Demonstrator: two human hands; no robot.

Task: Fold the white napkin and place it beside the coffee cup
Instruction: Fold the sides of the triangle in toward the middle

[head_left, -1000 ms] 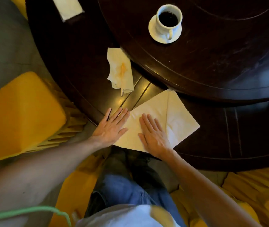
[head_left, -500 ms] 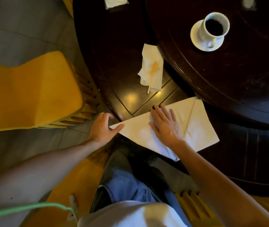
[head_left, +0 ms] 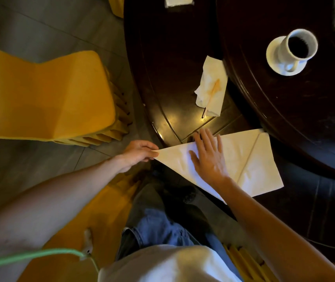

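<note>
white napkin, left hand pinching corner

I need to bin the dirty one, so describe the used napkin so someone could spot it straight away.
On the dark round table, look between the coffee cup and the big white napkin under the hands. The crumpled napkin lies there, alone in bearing an orange stain and a thin stick.

1. Table: dark wood, glossy, reflective.
2. Napkin: white, matt, creased.
3. Cup: white, glazed, smooth.
4. Chair: yellow covering, matt.
5. Jeans: blue denim.
</note>
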